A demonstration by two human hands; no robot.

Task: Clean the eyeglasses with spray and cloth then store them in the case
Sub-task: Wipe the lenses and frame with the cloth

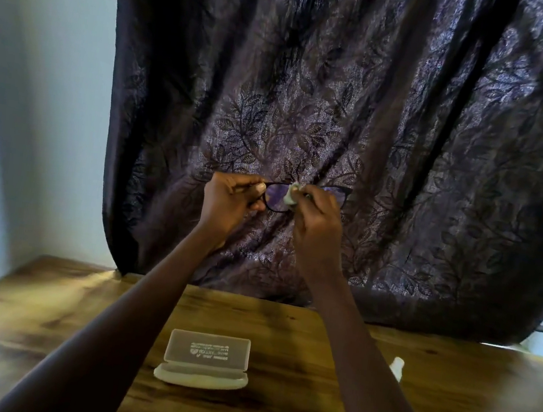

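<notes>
Eyeglasses [277, 197], raised well above the table [39, 331] and in front of a dark curtain [412, 120], between both hands. Risked a drop onto the wood, judging by the height and by how little of the frame was pinched: only one end, near the hinge. Risked also a strained frame, had the rubbing pushed hard against that one-sided hold, and a smeared lens, had bare fingertips strayed onto the glass. Left hand [229, 200]: curled closed, thumb and fingers pinching the frame's end beside the lens. Right hand [316, 225]: curled closed round a small pale cloth [290, 197], pressed at the bridge side of the lens nearer the left hand. Could not tell how much cloth reached behind the glass. Pale case [205, 359], lid up, on the table between the forearms, well apart from the glasses. Small white thing [397, 367] past the right forearm, mostly hidden; looked possibly like the spray, not certain
</notes>
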